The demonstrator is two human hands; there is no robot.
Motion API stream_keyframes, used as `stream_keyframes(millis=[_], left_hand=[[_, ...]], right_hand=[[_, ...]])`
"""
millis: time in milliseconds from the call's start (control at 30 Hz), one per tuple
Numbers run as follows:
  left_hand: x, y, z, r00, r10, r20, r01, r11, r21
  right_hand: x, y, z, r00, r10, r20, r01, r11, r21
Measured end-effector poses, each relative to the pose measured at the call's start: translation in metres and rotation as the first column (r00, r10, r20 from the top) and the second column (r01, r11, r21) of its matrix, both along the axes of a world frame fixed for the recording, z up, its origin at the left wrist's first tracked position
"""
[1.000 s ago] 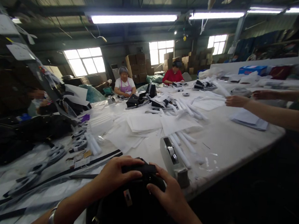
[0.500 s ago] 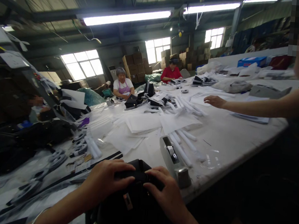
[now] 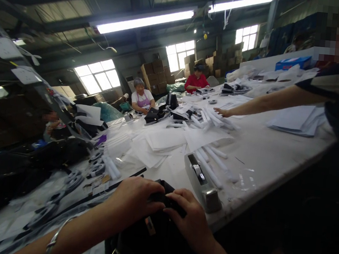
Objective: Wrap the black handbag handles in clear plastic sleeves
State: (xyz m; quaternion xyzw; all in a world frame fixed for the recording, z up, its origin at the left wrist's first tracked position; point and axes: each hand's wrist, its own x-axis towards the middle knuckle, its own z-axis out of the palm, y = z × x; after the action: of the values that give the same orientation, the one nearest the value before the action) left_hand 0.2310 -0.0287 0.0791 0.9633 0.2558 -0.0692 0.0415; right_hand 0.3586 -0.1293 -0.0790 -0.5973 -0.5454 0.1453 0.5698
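Note:
A black bag (image 3: 159,240) with a small metal fitting on its front stands at the near edge of the table, its lower part lost in shadow. My left hand (image 3: 139,197) pinches the bag's upper edge between thumb and fingers. Close beside it, my right hand (image 3: 190,212) grips the same edge, also with thumb below and fingers on top. The two sets of fingertips nearly meet. Just beyond my right hand sits a grey tape dispenser (image 3: 205,187).
White paper sheets (image 3: 165,138) and white rolled tubes (image 3: 213,174) cover the middle of the table. Black items in plastic (image 3: 43,211) lie at left. A co-worker's arm (image 3: 261,99) reaches in from the right, near stacked papers (image 3: 294,120). Two people sit across the table.
My left hand has slid right along the bag's edge, closer to my right hand. The co-worker's arm has reached further left over the white tubes. The view has shifted slightly.

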Motion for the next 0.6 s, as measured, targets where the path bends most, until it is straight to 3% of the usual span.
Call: stream_keyframes(millis=[200, 400, 600], left_hand=[[0.009, -0.009, 0.001, 0.999, 0.045, -0.023, -0.045, 0.999, -0.012], [0.012, -0.003, -0.005, 0.992, 0.096, 0.081, -0.078, 0.976, -0.205], [0.009, 0.007, -0.019, 0.976, 0.139, 0.167, -0.082, 0.948, -0.308]], right_hand=[[-0.003, -0.001, -0.004, 1.0, -0.018, 0.001, 0.018, 0.999, 0.041], [-0.007, 0.001, -0.006, 0.999, -0.037, -0.015, 0.038, 0.996, 0.081], [-0.005, 0.0, -0.004, 0.999, -0.048, 0.003, 0.047, 0.995, 0.092]])
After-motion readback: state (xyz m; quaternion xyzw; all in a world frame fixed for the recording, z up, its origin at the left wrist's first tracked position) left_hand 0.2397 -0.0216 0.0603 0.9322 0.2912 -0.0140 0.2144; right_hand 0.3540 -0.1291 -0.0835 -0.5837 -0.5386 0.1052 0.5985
